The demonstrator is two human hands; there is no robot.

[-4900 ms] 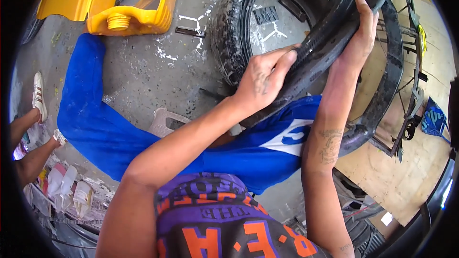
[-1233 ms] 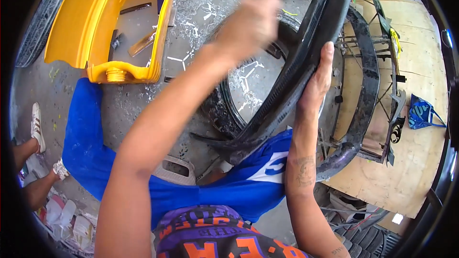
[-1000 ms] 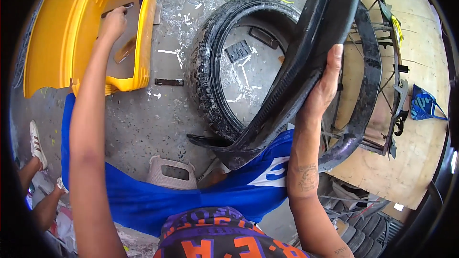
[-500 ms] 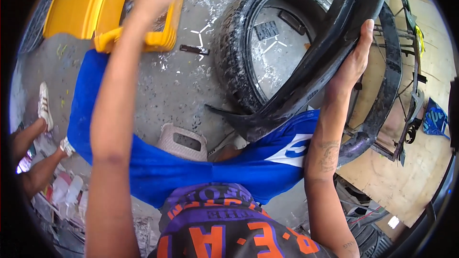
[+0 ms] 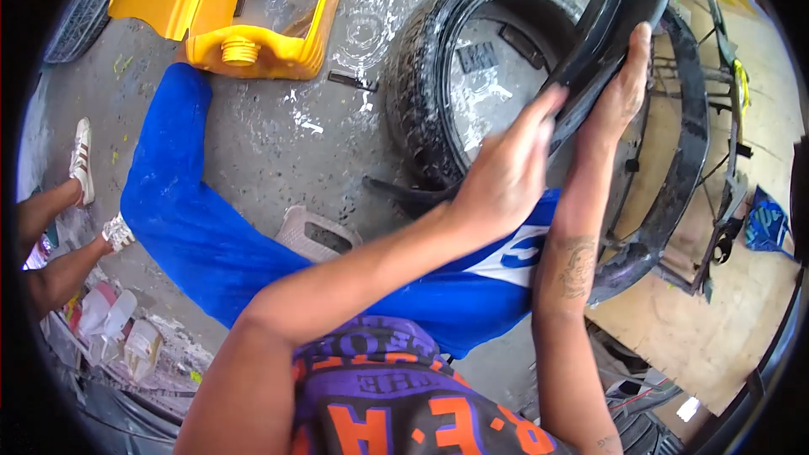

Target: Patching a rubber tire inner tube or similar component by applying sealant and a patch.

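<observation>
A long, curved black plastic car trim piece (image 5: 625, 2) slants down from the upper right toward my lap. My right hand (image 5: 622, 93) grips its right edge, thumb pointing up along the rim. Over the middle of the trim piece is my left hand (image 5: 512, 170), its fingertips at the surface. Motion smears those fingers, so whether they hold anything does not show. The lower end of the trim piece passes behind my left hand and comes out as a thin tip near my blue-covered knee.
A dusty tyre (image 5: 409, 88) lies on the floor behind the trim piece. Yellow plastic bodywork (image 5: 313, 55) stands at upper left. A black bumper frame (image 5: 693, 109) rests on plywood (image 5: 666, 329) at right. A pale plastic stool (image 5: 295, 227) sits between my legs. Another person's legs (image 5: 59, 194) are at left.
My left hand has swung from the upper left, near the yellow bodywork, down and right onto the trim piece. My right hand keeps its grip on the edge.
</observation>
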